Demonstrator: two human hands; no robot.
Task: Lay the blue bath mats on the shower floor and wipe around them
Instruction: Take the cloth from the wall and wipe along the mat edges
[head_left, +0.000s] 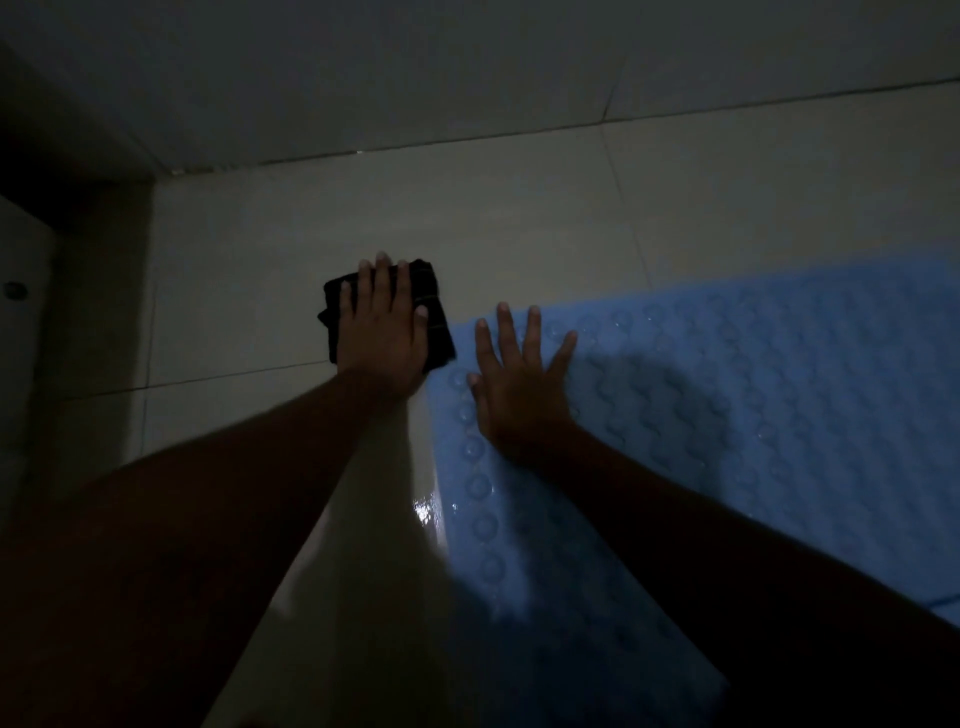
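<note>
- Head view, dim light: a pale panel (21, 322) with a small round dark spot is seen at the far left edge; what it is cannot be told.
- Tiled floor (234, 291) is met by the wall (467, 67) along a dark grout line.
- Left hand (382, 332) is laid flat, fingers straight and together, pressed on a folded dark cloth (440, 327) on the tile, just beside the mat's corner.
- A wet glint (423, 512) is noted on the floor along the mat's left edge.
- Right hand (519, 384) is spread flat, fingers straight and apart, on the mat near its left corner.
- Blue bath mat (779, 374), covered in round bumps, is laid on the floor, filling the right side.
</note>
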